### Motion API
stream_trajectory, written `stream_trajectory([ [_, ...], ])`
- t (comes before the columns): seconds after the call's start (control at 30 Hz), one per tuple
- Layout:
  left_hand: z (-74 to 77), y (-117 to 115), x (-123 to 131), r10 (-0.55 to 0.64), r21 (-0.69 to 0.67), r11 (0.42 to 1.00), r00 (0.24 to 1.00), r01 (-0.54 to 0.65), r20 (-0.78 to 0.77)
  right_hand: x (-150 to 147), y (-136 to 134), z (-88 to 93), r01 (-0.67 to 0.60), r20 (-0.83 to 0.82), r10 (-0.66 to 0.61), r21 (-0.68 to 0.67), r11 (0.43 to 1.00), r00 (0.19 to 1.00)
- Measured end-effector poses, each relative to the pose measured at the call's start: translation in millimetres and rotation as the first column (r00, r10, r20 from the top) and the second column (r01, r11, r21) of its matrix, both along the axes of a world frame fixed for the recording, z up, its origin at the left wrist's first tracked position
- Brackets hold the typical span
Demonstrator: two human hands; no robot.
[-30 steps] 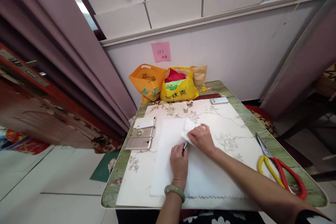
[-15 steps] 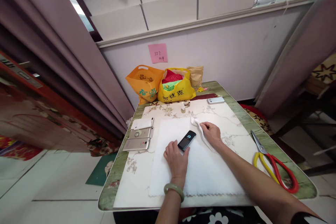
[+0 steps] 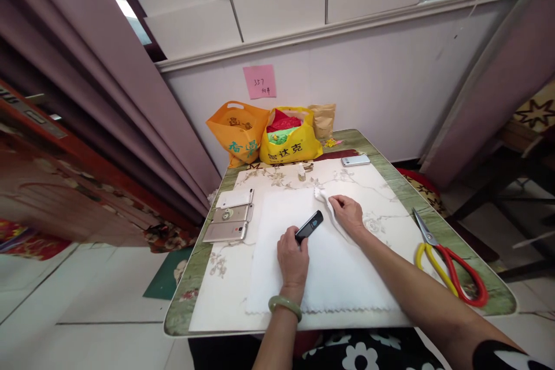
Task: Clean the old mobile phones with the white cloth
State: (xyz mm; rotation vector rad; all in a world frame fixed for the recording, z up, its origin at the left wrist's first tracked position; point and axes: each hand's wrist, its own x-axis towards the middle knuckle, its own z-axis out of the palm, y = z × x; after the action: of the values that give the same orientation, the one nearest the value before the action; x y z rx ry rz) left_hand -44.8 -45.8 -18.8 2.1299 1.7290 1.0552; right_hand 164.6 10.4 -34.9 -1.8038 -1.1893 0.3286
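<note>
My left hand (image 3: 292, 258), a green bangle on its wrist, grips the near end of a small black phone (image 3: 309, 226) and tilts it up off a white cloth (image 3: 329, 269) spread on the table. My right hand (image 3: 348, 212) is closed on a folded corner of that cloth (image 3: 324, 200), just right of the phone. Three light-coloured phones (image 3: 229, 215) lie stacked in a column at the cloth's left edge.
Yellow-and-red scissors (image 3: 448, 266) lie at the table's right edge (image 3: 498, 295). Another phone (image 3: 355, 160) and a tiny bottle (image 3: 301, 171) sit farther back. Orange (image 3: 236, 133) and yellow bags (image 3: 288, 140) stand against the wall under a pink note (image 3: 259, 81). Curtain at left.
The cloth corner that covered the phone a second ago has been pulled back to the right, baring the black phone. My left hand has since tilted the phone up.
</note>
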Motion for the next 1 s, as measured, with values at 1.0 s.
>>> stream_trajectory([
  [1.0,3.9,-0.6,-4.4,0.088,0.003,0.996,0.996,-0.088,-0.001,-62.0,-26.4,38.4,-0.462,0.562,0.318,0.132,0.877,0.764],
])
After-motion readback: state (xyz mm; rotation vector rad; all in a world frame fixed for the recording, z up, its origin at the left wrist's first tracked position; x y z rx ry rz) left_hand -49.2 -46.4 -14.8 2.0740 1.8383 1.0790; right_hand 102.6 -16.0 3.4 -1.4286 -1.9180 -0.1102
